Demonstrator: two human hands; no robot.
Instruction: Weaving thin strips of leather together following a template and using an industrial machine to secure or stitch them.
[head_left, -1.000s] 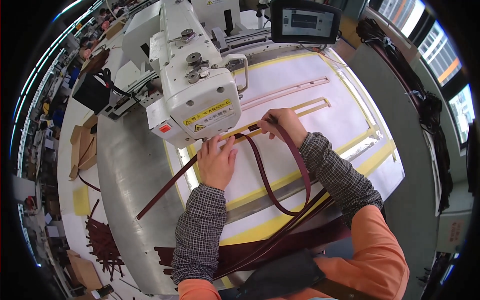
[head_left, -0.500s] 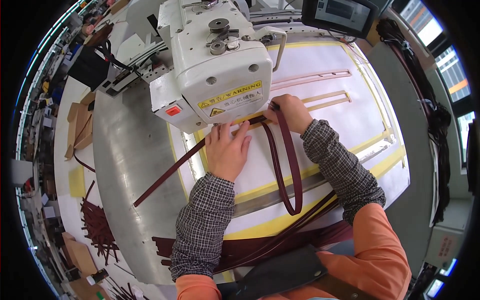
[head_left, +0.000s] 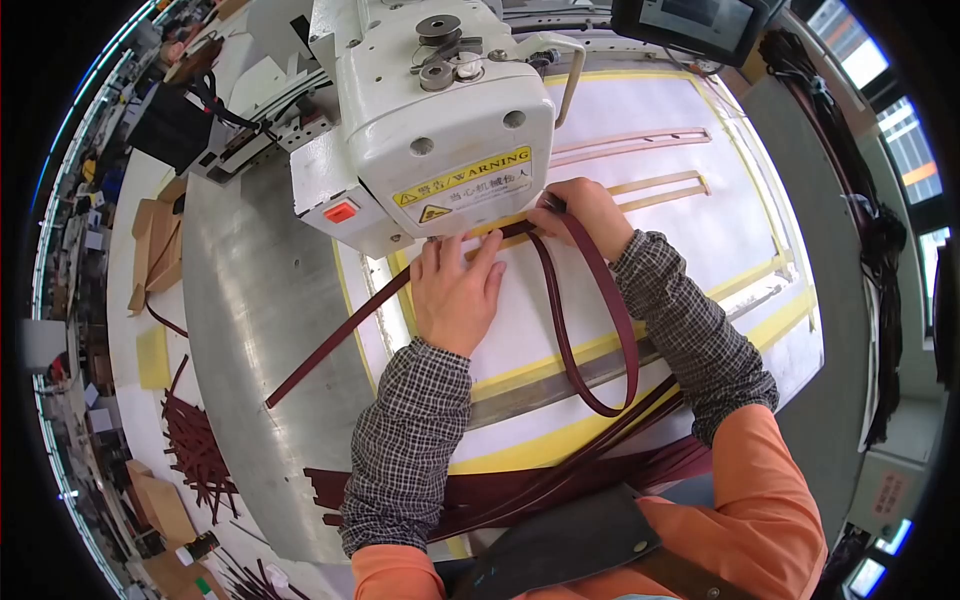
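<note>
A dark maroon strap (head_left: 335, 347) runs slantwise across the metal plate and under the front of a white industrial sewing machine head (head_left: 450, 130). My left hand (head_left: 456, 297) lies on the strap just below the head, its fingers stretched and slightly apart, fingertips pressing near a yellow-edged slot. To the right, my right hand (head_left: 590, 218) pinches the strap close to the machine; its fingertips are partly hidden. From there a long loop of strap (head_left: 630, 345) hangs toward me and doubles back to the slot.
A white work sheet (head_left: 700, 230) edged in yellow tape carries several long slots. More maroon straps (head_left: 420, 490) lie along the near edge. Cut strips (head_left: 195, 440) are heaped at left beside a cardboard box (head_left: 157, 245). A screen (head_left: 690, 30) stands at the back right.
The hanging loop has swung out and widened to the right. My right hand has shifted slightly right, still pinching the strap. My left hand stays on the strap.
</note>
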